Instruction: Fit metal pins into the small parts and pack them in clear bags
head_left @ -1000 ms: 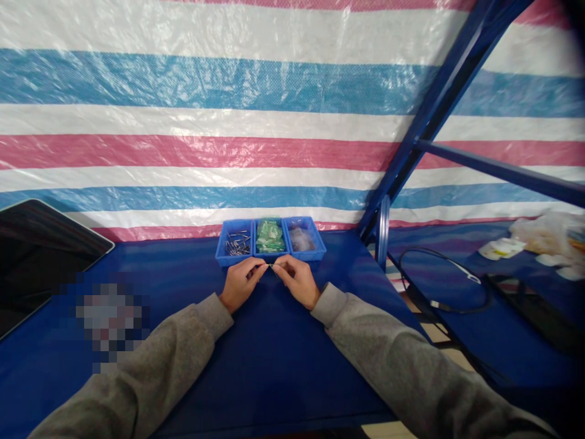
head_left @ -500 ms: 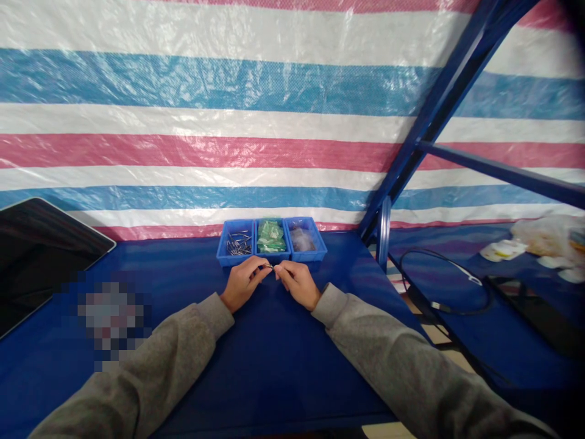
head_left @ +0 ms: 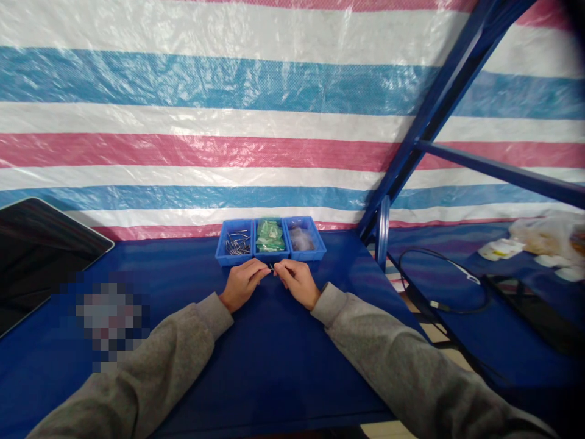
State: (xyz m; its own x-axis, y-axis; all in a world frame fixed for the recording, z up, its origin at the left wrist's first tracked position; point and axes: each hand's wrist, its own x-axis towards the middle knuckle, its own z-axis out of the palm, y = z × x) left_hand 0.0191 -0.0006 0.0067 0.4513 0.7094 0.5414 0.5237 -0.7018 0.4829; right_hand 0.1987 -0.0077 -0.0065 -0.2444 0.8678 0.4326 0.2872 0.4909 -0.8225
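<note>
My left hand and my right hand meet fingertip to fingertip just in front of the bins, both closed in a pinch. Between them shows a small thin metal piece, too small to name surely; the fingers cover most of it. Right behind the hands, three blue plastic bins stand side by side. Loose metal pins or screws lie in the left bin. Green plastic packaging with small pieces fills the middle bin. Inside the right bin is a clear bag with brownish contents.
A dark screen with a light rim lies at the left of the blue table. A blurred patch covers something nearby. On the right are a blue metal frame, a black cable, a dark flat device and plastic bags.
Both hands stay pinched at nearly the same spot. The metal piece between the fingertips has turned slightly and looks lighter. The view has shifted a little.
</note>
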